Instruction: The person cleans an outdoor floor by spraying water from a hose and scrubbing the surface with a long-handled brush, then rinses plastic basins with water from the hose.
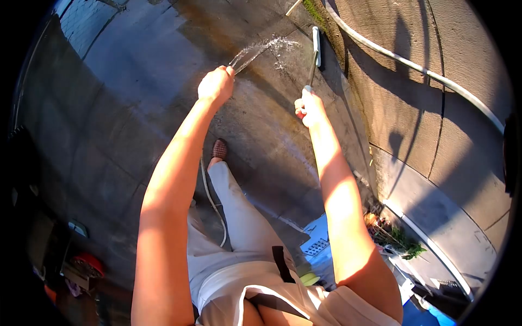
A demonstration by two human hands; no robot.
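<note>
My left hand (216,84) is closed around the end of a hose, and a water jet (261,49) sprays from it up and to the right over the wet concrete floor (136,81). The hose (213,204) trails down past my leg. My right hand (309,106) grips the handle of a long-handled brush; its white head (316,48) rests on the floor beside the base of the wall, just right of the spray.
A concrete wall (413,119) rises on the right with a white pipe (413,68) running along it. My foot in a brown shoe (219,148) stands on the floor. Plants and clutter (397,239) lie lower right; a red object (89,264) sits lower left.
</note>
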